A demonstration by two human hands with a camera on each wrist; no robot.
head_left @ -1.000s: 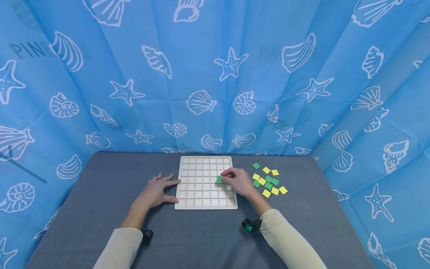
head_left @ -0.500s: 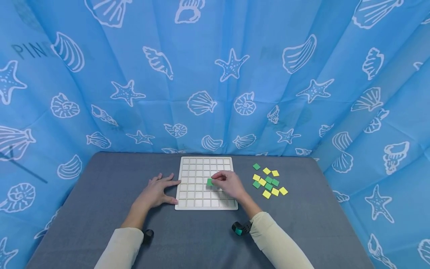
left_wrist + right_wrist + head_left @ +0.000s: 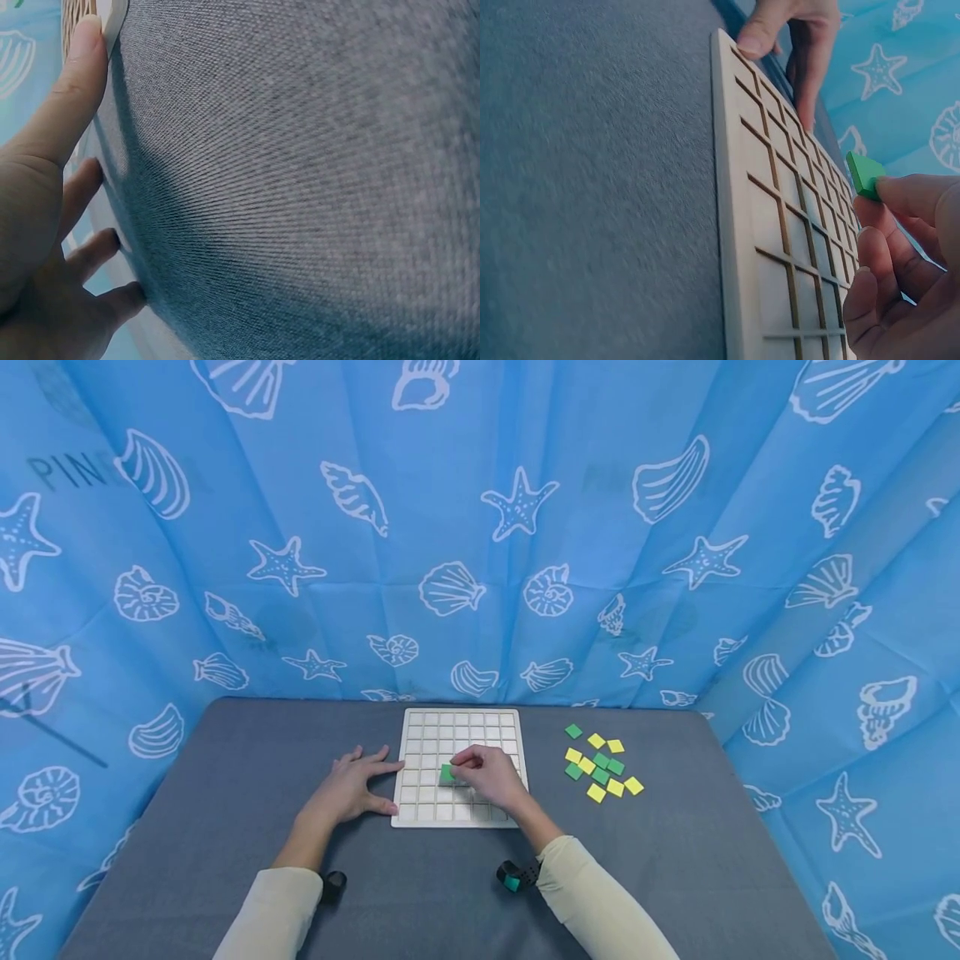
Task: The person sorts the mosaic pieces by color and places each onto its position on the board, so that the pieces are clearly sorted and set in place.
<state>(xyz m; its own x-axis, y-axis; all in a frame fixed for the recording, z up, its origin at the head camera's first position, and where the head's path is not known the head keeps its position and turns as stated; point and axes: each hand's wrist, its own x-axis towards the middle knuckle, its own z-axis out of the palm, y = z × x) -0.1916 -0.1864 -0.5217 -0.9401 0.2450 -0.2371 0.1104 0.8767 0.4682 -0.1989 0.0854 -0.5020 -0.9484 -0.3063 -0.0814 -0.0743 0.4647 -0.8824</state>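
A pale wooden grid board [image 3: 461, 720] with square cells lies on the table. Above its middle my right hand [image 3: 491, 778] pinches a green square tile [image 3: 447, 774] between thumb and fingertips. The right wrist view shows that tile [image 3: 865, 174] held off the board's surface, the other fingers of my right hand [image 3: 907, 277] curled below it. My left hand [image 3: 348, 789] is spread at the board's left side, thumb and a finger touching the rim, fingers extended. In the left wrist view the thumb of my left hand [image 3: 45, 180] reaches the board's corner.
To the right of the board several loose yellow tiles [image 3: 615, 787] and green tiles [image 3: 601, 761] lie scattered on the grey cloth-covered table [image 3: 420, 893]. A blue curtain [image 3: 465, 527] with white shell prints hangs behind the table and along its sides.
My right hand has moved left across the board, carrying the green tile from its right part toward the middle-left. The left hand and the scattered tiles have stayed in place.
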